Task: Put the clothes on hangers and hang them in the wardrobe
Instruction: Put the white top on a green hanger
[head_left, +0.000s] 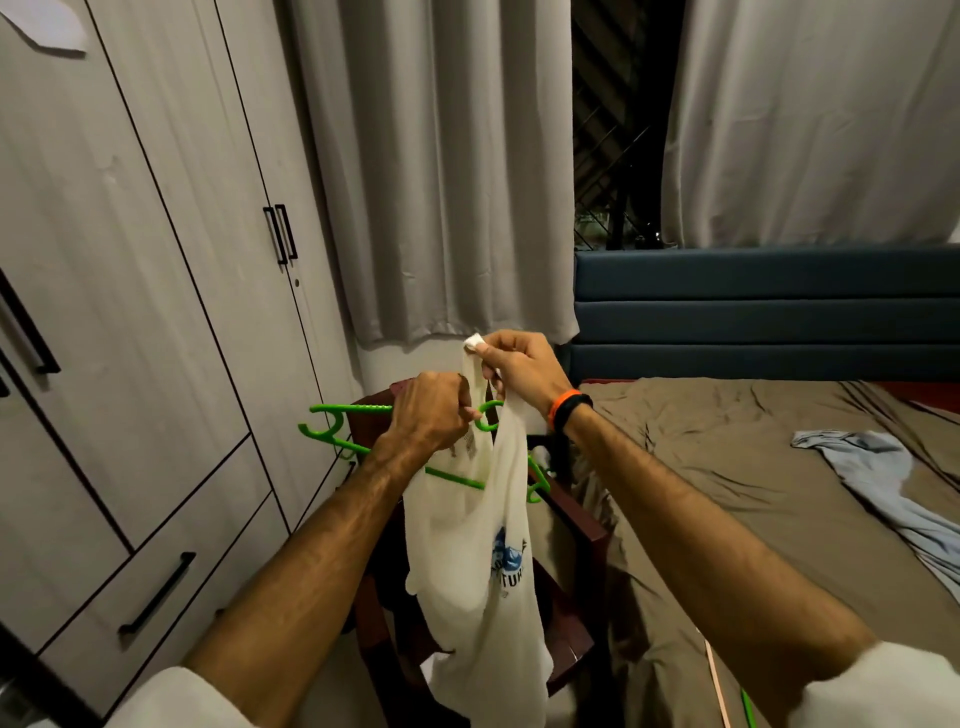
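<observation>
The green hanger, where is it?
In the head view's middle, the green hanger is gripped by the left hand, half inside the white shirt, right of the wardrobe.

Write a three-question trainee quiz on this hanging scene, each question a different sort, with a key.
1. True or false: the wardrobe doors are open.
2. Which hand pinches the top of the shirt? A) left hand B) right hand
3. Fill in: the hanger is ____ in colour.

Key: 1 false, they are shut. 2 B; the left grips the hanger near its hook. 3 green.
</observation>
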